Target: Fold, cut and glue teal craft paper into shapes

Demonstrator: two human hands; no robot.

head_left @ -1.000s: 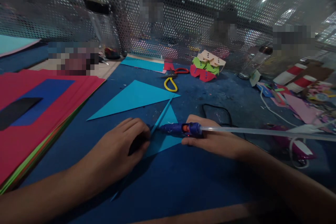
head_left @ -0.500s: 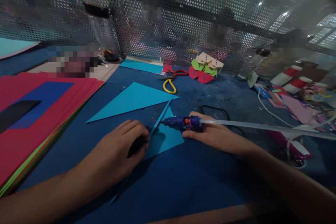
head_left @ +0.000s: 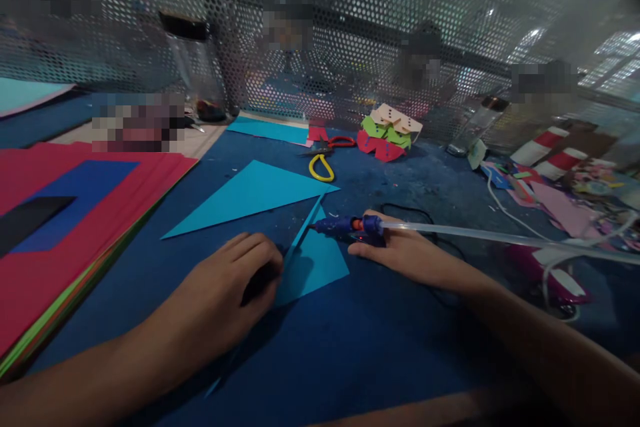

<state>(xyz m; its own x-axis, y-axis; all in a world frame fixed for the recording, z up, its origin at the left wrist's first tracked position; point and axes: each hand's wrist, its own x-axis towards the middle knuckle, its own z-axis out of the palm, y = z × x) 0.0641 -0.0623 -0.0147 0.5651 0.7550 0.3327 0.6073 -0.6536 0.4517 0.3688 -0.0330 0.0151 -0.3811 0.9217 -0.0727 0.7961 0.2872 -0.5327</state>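
Observation:
My right hand (head_left: 395, 243) is wrapped round a blue hot glue gun (head_left: 345, 227); a long clear glue stick (head_left: 470, 233) runs out of its back end. The nozzle meets, or nearly meets, the raised edge of a folded blue paper piece (head_left: 320, 270). My left hand (head_left: 250, 273) is closed on the left side of that folded paper, its fingertips partly hidden. A pointed end of blue paper shows below the left wrist. Just beyond lies a flat blue paper triangle (head_left: 250, 197), its right tip near the yellow-and-red-handled scissors (head_left: 321, 167).
Coloured sheets (head_left: 100, 213) are stacked at the left. Dotted paper shapes (head_left: 387, 133) lie near the perforated metal screen (head_left: 340, 47). A clear jar (head_left: 193, 67) stands at the back left. Paper scraps (head_left: 560, 207), a white cord and a purple tool (head_left: 555, 273) are at the right.
The glue gun's nozzle has shifted slightly up and to the right along the paper's raised edge. My left hand keeps its hold, almost still. The whole view has tilted a little.

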